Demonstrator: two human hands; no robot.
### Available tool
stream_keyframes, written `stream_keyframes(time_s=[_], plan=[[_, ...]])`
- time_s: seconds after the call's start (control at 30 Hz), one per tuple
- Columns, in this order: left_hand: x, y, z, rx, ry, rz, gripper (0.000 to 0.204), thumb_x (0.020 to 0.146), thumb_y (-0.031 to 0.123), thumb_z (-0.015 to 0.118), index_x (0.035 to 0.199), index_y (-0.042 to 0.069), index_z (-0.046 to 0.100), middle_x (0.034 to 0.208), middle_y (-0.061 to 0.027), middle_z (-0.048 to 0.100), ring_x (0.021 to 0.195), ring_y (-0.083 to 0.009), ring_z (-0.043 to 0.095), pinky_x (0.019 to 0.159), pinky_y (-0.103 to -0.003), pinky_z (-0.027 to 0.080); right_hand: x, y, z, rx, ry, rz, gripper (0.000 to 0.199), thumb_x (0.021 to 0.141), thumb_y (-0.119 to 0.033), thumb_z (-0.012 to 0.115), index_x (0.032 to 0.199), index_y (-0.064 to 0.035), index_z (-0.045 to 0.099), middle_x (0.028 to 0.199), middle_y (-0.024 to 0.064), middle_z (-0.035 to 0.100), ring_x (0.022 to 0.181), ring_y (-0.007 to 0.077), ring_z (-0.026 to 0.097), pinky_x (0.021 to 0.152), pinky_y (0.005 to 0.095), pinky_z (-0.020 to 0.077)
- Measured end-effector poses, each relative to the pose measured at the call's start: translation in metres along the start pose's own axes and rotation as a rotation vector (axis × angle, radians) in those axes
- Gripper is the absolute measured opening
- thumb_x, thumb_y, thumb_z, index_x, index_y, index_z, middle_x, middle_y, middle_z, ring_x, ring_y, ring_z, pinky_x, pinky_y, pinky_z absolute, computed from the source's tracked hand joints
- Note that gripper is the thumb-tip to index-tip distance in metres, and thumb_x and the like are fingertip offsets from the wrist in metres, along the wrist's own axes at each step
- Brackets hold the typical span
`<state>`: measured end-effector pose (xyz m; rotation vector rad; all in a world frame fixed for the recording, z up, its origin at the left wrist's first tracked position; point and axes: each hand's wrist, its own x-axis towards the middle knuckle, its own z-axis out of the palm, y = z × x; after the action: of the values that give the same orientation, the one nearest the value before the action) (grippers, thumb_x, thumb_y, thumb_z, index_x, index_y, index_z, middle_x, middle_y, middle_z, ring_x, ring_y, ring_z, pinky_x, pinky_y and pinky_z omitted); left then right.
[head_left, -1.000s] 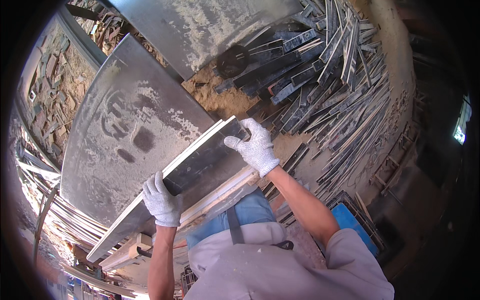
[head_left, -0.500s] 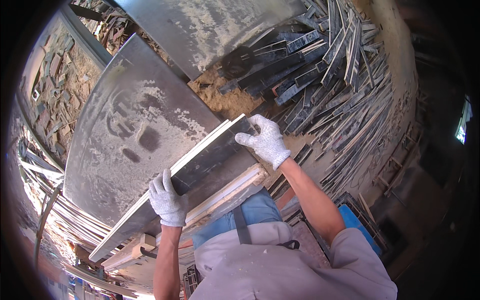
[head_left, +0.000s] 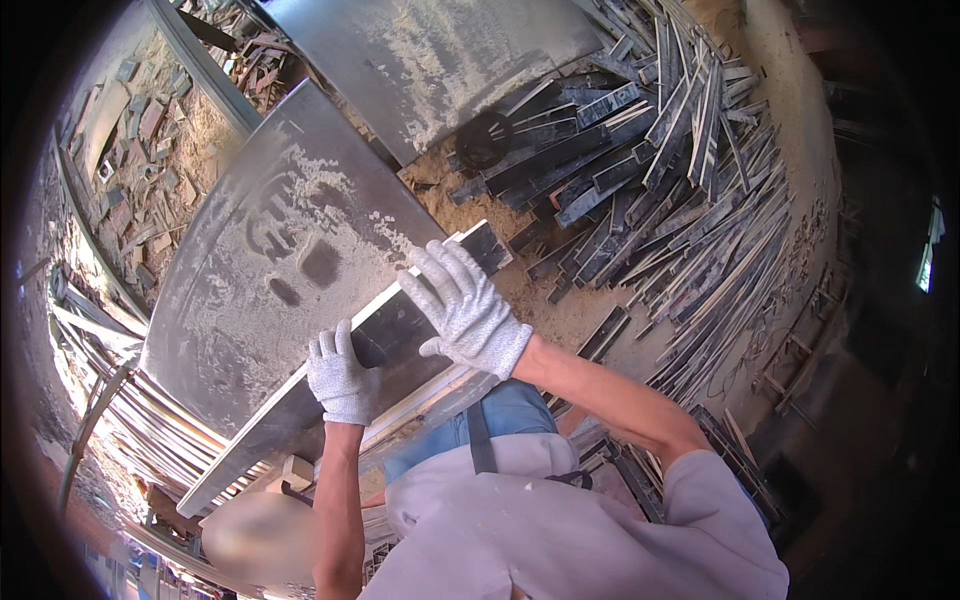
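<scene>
Seen from above, two hands in white knit gloves rest on a long dark board (head_left: 400,340) with pale edges. The left hand (head_left: 341,377) has its grip closed on the board near the middle, fingers curled over the upper edge. The right hand (head_left: 466,308) lies flat on the board's dark face closer to the far end, grip open, fingers spread. The board runs diagonally from lower left to upper right, lying against the near edge of a large grey surface (head_left: 270,270) dusted with pale sawdust. A second dusty grey sheet (head_left: 440,60) lies beyond it. To the right, a heap of dark strips (head_left: 650,170) covers the sawdust-strewn floor (head_left: 770,90). The person wears a light shirt (head_left: 560,530); both forearms come up from the lower edge
</scene>
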<state>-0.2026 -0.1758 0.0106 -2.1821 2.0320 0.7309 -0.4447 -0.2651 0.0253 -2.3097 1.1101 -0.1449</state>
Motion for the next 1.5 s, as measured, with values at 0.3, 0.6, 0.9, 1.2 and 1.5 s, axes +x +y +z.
stream_keyframes(time_s=[0.3,0.6,0.9,1.2,1.5], plan=[[-0.005,-0.005,0.003,-0.026,0.022,-0.043,0.077,0.06,0.017,0.088,0.131,0.012,0.058,0.112,-0.0145,0.059,0.104,-0.0374,0.058,0.089,-0.049,0.052,0.034,0.019,0.067,-0.321,0.013,-0.441,0.073,0.085,-0.029,0.064,0.15,-0.001,0.047,0.122,0.0161,0.057,0.118,0.0328,0.055,0.108,0.0525,0.0396],[-0.053,-0.079,0.005,0.011,0.105,-0.13,0.082,0.059,0.027,0.093,0.131,0.013,0.055,0.118,-0.0121,0.06,0.111,-0.0358,0.058,0.099,-0.049,0.049,0.042,0.017,0.05,-0.175,-0.071,-0.428,0.116,0.061,-0.038,0.091,0.156,0.0007,0.037,0.124,0.0147,0.052,0.118,0.0333,0.052,0.11,0.0491,0.0363],[-0.065,-0.068,0.006,0.04,0.038,-0.168,0.081,0.057,0.026,0.093,0.129,0.015,0.058,0.119,-0.0116,0.06,0.113,-0.035,0.058,0.097,-0.047,0.052,0.025,0.012,0.055,-0.142,-0.078,-0.426,0.114,0.058,-0.034,0.089,0.153,0.0031,0.04,0.125,0.0149,0.052,0.121,0.032,0.052,0.108,0.0488,0.0368],[-0.092,-0.062,0.019,0.043,0.01,-0.193,0.076,0.06,0.027,0.092,0.127,0.014,0.058,0.116,-0.0127,0.061,0.109,-0.0354,0.059,0.096,-0.047,0.052,-0.001,0.002,0.064,-0.174,-0.081,-0.433,0.111,0.061,-0.04,0.088,0.152,0.002,0.041,0.121,0.0145,0.053,0.117,0.0328,0.052,0.106,0.0487,0.037],[-0.112,-0.061,0.043,0.084,0.157,-0.109,0.102,0.059,0.034,0.094,0.146,0.01,0.045,0.124,-0.0129,0.056,0.121,-0.0346,0.053,0.118,-0.055,0.033,-0.016,0.004,0.073,-0.277,-0.046,-0.429,0.085,0.074,-0.028,0.07,0.149,0.0033,0.043,0.12,0.0149,0.054,0.114,0.0311,0.052,0.105,0.0474,0.0363]])
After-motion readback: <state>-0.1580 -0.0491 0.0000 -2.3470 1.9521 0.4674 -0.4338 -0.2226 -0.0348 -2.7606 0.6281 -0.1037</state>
